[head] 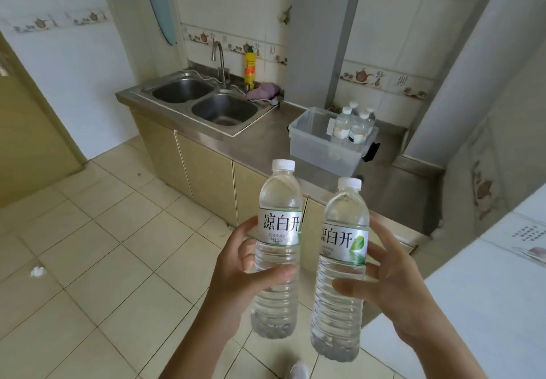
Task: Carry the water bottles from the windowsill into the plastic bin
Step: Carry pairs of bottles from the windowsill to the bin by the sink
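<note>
Bin (313, 142) on desk (266, 145) ahead, up-right of both hands; left hand (236, 278) gripping left bottle (277, 248), right hand (396, 290) gripping right bottle (342, 272), both near-upright, right nearer bin; free space in bin's left half beside stored bottles (353, 126).

Two water bottles (310, 248) in hands (310, 284)
</note>
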